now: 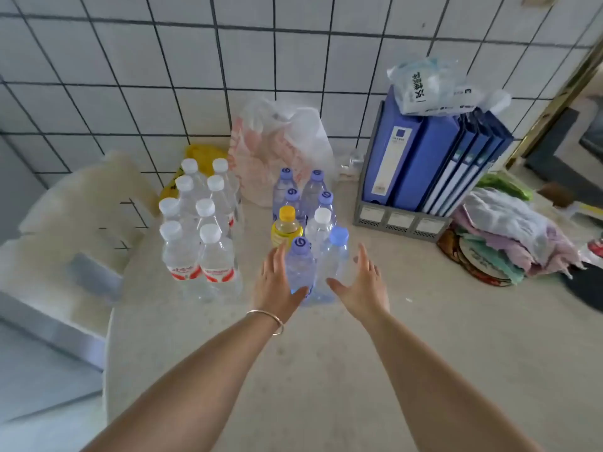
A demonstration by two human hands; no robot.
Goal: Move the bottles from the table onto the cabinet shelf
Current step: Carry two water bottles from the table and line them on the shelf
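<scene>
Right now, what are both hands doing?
Left hand: open, beside the purple-capped bottle, holding nothing.
Right hand: open, beside the blue-capped bottle, holding nothing.

2 bare forearms are reaching up from the bottom of the frame toward its center. The left hand (277,282) is spreading its fingers straight, palm facing right, with a thin bangle (270,319) circling its wrist. The right hand (362,285) is mirroring it just to the right, fingers extended, thumb pointing left, palm facing inward. Neither hand is gripping anything.
</scene>
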